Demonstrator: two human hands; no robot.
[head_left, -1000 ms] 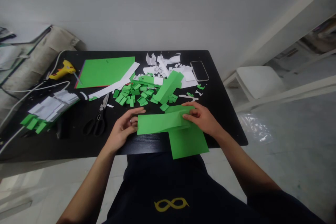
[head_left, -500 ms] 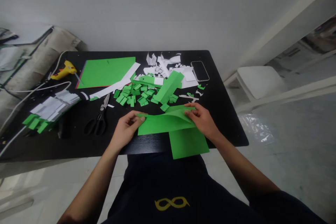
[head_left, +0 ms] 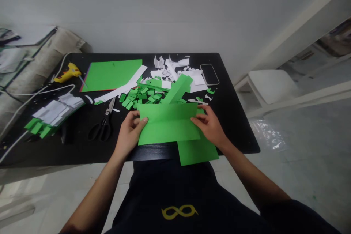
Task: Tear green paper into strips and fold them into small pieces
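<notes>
Two hands grip one creased green sheet (head_left: 168,128) above the near edge of the black table (head_left: 234,128), directly in front of your torso. Your left hand (head_left: 131,131) pinches the left edge of this sheet, with the thumb on the face toward you and the other fingers behind it. Your right hand (head_left: 208,124) grips the right edge in the same way, thumb in front and fingers partly hidden behind the paper. The sheet is opened out between your hands; a crease runs across it from left to right. A lower green sheet (head_left: 196,153) extends beneath its right part, with one end projecting past the near table edge. Just beyond the held sheet, locate the pile of small folded green pieces (head_left: 149,95) and a green strip (head_left: 178,88) lying obliquely over it. White scraps (head_left: 171,66) lie at the far side, left of the phone (head_left: 210,74). To the left of your left hand, note the scissors (head_left: 103,126), handles toward you, and farther left a white-and-green paper assembly (head_left: 56,112). The yellow glue gun (head_left: 67,74) rests at the far left, beside a flat green stack (head_left: 113,75).
</notes>
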